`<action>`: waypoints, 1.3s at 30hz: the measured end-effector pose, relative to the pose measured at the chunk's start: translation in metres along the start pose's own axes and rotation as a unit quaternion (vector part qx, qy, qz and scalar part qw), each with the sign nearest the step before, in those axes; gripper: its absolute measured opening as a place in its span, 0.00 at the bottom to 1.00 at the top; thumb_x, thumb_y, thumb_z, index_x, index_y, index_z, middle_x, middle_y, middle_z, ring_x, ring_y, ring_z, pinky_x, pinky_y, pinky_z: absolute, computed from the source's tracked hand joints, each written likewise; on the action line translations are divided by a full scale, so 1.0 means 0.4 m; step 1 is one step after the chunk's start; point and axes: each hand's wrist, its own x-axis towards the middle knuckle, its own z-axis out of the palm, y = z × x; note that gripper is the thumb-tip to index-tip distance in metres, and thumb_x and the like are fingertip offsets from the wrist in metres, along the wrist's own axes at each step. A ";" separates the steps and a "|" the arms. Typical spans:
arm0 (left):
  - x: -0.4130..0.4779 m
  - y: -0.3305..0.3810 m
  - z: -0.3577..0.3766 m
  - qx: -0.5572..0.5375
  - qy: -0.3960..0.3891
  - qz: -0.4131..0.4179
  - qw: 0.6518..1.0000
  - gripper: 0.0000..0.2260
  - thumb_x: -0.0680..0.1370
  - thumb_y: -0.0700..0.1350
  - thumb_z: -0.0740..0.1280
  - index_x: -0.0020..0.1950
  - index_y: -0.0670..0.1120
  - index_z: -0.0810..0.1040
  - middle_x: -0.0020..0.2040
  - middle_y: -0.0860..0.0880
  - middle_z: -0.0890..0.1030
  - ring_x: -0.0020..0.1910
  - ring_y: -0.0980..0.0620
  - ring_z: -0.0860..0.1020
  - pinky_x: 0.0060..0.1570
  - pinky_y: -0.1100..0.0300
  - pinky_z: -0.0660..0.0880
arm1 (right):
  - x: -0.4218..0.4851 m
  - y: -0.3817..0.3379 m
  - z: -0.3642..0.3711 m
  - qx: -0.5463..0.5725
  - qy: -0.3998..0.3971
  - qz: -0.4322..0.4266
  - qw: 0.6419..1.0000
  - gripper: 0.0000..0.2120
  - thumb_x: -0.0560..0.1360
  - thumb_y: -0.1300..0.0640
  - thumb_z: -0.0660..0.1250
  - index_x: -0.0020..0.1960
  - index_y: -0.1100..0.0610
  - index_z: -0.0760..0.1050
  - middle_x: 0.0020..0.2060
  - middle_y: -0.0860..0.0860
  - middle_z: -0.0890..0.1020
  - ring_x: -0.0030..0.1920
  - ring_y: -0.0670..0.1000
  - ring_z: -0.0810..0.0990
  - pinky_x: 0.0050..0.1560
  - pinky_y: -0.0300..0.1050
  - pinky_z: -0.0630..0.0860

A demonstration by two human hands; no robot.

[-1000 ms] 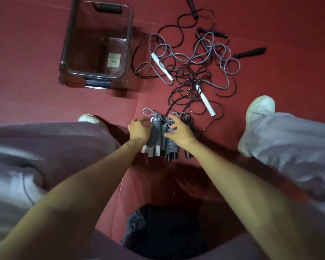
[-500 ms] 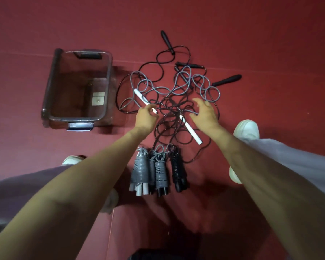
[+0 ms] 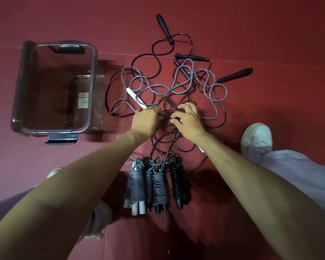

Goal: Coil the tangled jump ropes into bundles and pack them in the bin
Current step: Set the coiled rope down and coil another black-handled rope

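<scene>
A tangle of jump ropes (image 3: 167,91) lies on the red floor, made of a grey rope with a white handle (image 3: 133,95) and black ropes with black handles (image 3: 235,75). My left hand (image 3: 145,120) pinches a black cord at the tangle's near side, just below the white handle. My right hand (image 3: 188,119) is beside it, fingers curled onto the same stretch of cord. Three coiled bundles (image 3: 158,186) lie side by side nearer to me, two grey and one black. The clear bin (image 3: 54,131) stands at the left with nothing in it.
My white shoe (image 3: 257,139) and grey trouser leg are at the right, close to the tangle. Another shoe (image 3: 99,222) is under my left forearm. A seam in the red mat runs behind the bin.
Both hands left the bundles and reached forward into the tangle, then drew together at its near middle, where a black cord now runs between them. The bundles stay put.
</scene>
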 end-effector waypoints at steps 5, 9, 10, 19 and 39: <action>-0.063 -0.019 -0.037 -0.172 -0.007 -0.044 0.984 0.05 0.78 0.42 0.67 0.50 0.42 0.79 0.40 0.49 0.78 0.41 0.48 0.77 0.41 0.64 0.72 | -0.011 -0.051 -0.075 0.126 0.055 0.049 0.989 0.08 0.76 0.61 0.68 0.51 0.63 0.82 0.49 0.58 0.82 0.54 0.56 0.76 0.57 0.42 0.67; -0.122 0.004 -0.099 -0.310 -0.010 -0.086 0.947 0.01 0.77 0.37 0.67 0.46 0.42 0.77 0.42 0.47 0.79 0.40 0.55 0.75 0.40 0.72 0.70 | -0.044 -0.127 -0.176 0.230 0.024 0.087 0.969 0.07 0.78 0.62 0.64 0.51 0.62 0.80 0.41 0.53 0.83 0.41 0.49 0.78 0.51 0.48 0.75; -0.138 0.020 -0.123 -0.355 -0.007 -0.094 0.930 0.04 0.77 0.35 0.67 0.47 0.43 0.76 0.42 0.47 0.79 0.39 0.55 0.76 0.41 0.68 0.73 | -0.059 -0.145 -0.196 0.246 0.024 0.088 0.965 0.06 0.78 0.62 0.63 0.50 0.60 0.79 0.38 0.51 0.82 0.38 0.47 0.77 0.48 0.47 0.75; -0.278 0.192 -0.405 -0.632 0.064 -0.067 0.769 0.06 0.77 0.32 0.66 0.44 0.40 0.73 0.37 0.44 0.77 0.27 0.56 0.79 0.34 0.63 0.80 | -0.188 -0.343 -0.434 0.370 0.034 0.070 0.926 0.10 0.80 0.63 0.62 0.41 0.54 0.72 0.36 0.51 0.78 0.37 0.48 0.77 0.43 0.46 0.77; -0.313 0.281 -0.629 -0.541 0.015 0.031 0.840 0.03 0.77 0.36 0.68 0.47 0.39 0.75 0.39 0.44 0.80 0.32 0.53 0.82 0.36 0.62 0.80 | -0.192 -0.543 -0.690 0.483 0.038 0.045 0.874 0.11 0.82 0.63 0.57 0.60 0.64 0.73 0.49 0.59 0.80 0.49 0.53 0.79 0.48 0.42 0.81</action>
